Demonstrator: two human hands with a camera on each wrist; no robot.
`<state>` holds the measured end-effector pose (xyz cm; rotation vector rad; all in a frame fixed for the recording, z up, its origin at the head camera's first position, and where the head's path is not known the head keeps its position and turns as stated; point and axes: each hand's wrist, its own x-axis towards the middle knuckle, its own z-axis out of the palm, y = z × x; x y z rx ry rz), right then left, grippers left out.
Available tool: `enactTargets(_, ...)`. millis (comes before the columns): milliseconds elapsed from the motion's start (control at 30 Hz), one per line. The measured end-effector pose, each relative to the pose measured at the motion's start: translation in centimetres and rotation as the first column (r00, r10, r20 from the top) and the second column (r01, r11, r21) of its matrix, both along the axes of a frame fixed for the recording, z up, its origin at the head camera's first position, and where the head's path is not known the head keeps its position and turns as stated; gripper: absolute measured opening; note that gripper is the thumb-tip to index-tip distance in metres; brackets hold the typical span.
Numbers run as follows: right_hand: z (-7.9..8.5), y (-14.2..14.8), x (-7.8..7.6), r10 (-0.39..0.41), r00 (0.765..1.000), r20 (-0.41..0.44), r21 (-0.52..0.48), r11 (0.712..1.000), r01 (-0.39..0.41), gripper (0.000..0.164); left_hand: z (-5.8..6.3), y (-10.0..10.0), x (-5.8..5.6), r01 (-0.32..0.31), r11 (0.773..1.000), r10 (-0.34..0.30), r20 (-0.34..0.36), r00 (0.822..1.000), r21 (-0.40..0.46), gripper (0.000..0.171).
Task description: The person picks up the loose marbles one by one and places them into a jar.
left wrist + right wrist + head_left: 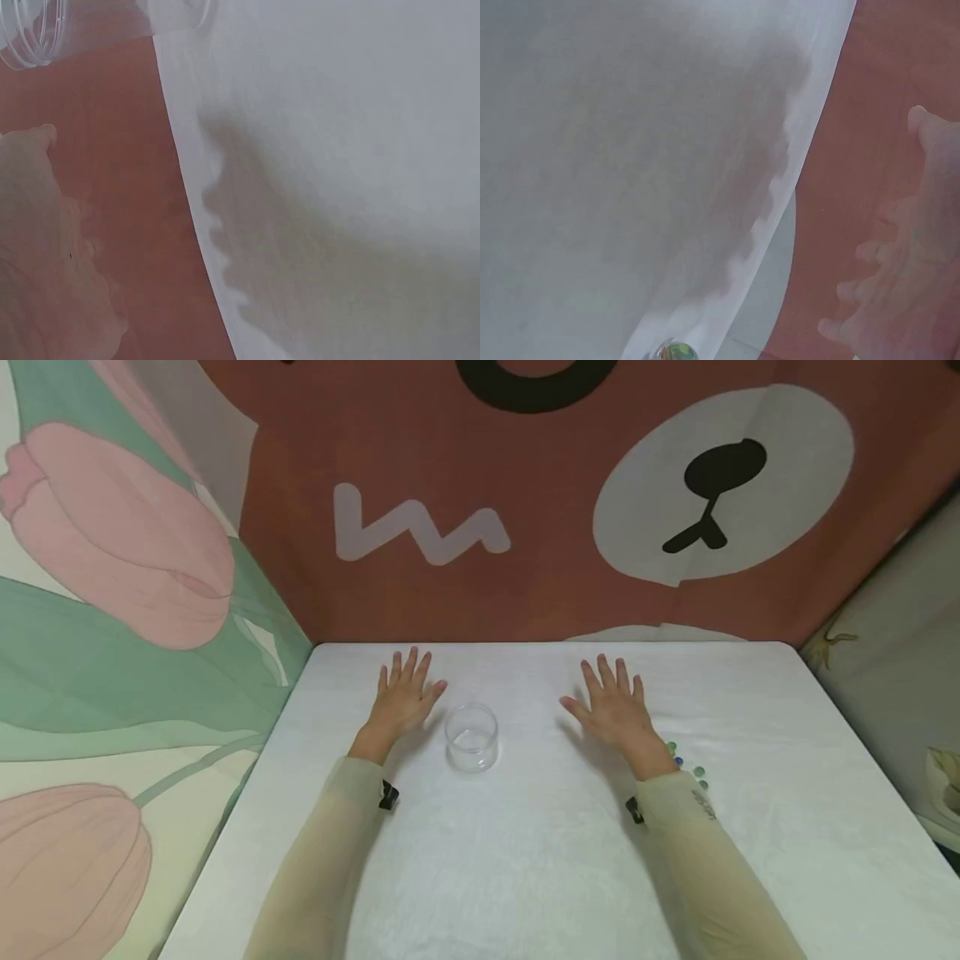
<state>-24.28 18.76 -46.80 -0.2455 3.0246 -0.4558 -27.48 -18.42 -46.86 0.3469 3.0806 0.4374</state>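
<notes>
- Left grip (400,703): released, fingers spread, holding nothing.
- Right grip (617,717): same, fingers spread.
- Clear jar (471,741): upright on my white-covered bench (495,877), between grips, nearer left.
- Green and blue marbles (699,772): on bench, by my right sleeve (701,852).

I see a jar (471,740) on the table (510,868), between the person's two hands. The left hand (401,697) is over the table, just left of the jar. The right hand (617,710) is over the table too, farther off, on the jar's right. Little marbles (699,772) lie just right of the right wrist. A big cloth (420,602) hangs behind the table, and another cloth (112,693) hangs on its left.
</notes>
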Motion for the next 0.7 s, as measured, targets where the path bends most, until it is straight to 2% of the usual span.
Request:
enactTargets(200,0.3,-0.1,-0.1,0.000,1.000,0.015,0.011,1.000,-0.001,0.091,0.0,-0.1,0.1,0.006,1.000,-0.006,0.005,1.000,-0.019,0.081)
enactTargets(300,0.5,-0.1,0.0,-0.001,1.000,0.009,0.006,1.000,0.001,0.091,0.2,0.0,0.2,0.018,1.000,-0.018,0.004,1.000,0.019,0.081)
enactTargets(400,0.9,0.1,0.4,-0.007,1.000,-0.003,-0.008,1.000,0.007,0.089,0.5,0.1,0.3,0.058,0.997,-0.058,0.005,0.998,0.057,0.080)
enactTargets(500,1.2,0.3,0.9,-0.003,1.000,-0.016,-0.021,1.000,0.003,0.086,0.8,0.0,0.7,0.093,0.993,-0.093,-0.001,0.996,0.078,0.080)
enactTargets(700,1.8,0.7,1.9,0.017,1.000,-0.023,0.000,1.000,-0.017,0.085,1.6,-0.5,1.9,0.106,0.990,-0.105,-0.022,0.994,0.087,0.074)
